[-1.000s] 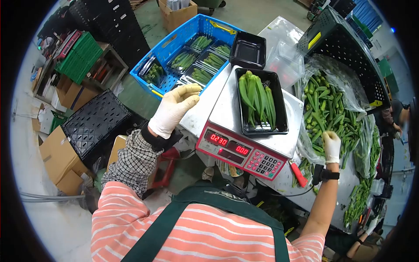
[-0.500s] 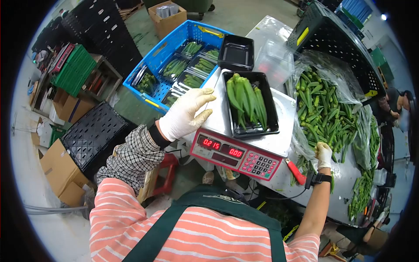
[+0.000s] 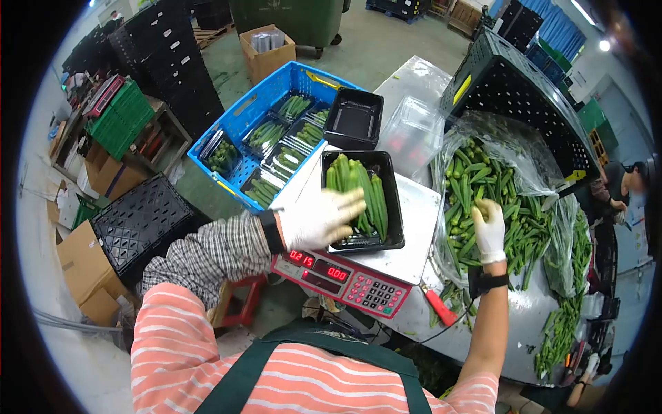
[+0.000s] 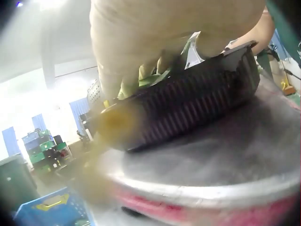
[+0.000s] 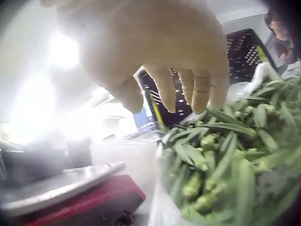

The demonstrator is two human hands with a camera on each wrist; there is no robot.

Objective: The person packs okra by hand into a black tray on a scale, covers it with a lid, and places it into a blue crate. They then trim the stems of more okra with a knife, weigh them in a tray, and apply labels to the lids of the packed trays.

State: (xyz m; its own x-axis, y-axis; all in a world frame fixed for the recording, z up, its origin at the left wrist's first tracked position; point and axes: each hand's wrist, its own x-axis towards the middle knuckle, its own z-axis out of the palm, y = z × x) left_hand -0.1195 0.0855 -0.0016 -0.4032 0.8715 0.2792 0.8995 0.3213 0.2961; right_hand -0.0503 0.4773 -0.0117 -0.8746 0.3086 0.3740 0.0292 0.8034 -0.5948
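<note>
On the scale's metal plate [image 3: 419, 207] stands a black tray [image 3: 394, 234] of green okra pods [image 3: 373, 200]; the red display [image 3: 318, 266] reads 0.215 and 0.00. My gloved left hand [image 3: 321, 219] reaches over the tray's left side, its fingers spread and touching the okra. The left wrist view shows this hand [image 4: 174, 33] above the ribbed tray wall [image 4: 188, 103]. My gloved right hand [image 3: 489, 231] is over the loose okra pile [image 3: 527, 221]. In the right wrist view its fingers [image 5: 200, 92] point down, loosely bent, with nothing visible between them.
A blue crate [image 3: 231, 117] with packed okra trays stands behind left. An empty black tray [image 3: 354, 119] and clear plastic lids [image 3: 412, 134] lie behind the scale. A tipped black crate [image 3: 527, 103] backs the pile. A red-handled tool [image 3: 440, 308] lies at the scale's right.
My left hand has moved right, from beside the tray onto its okra. My right hand has shifted farther up over the pile. Since the earliest frame the display went from 0.230 to 0.215.
</note>
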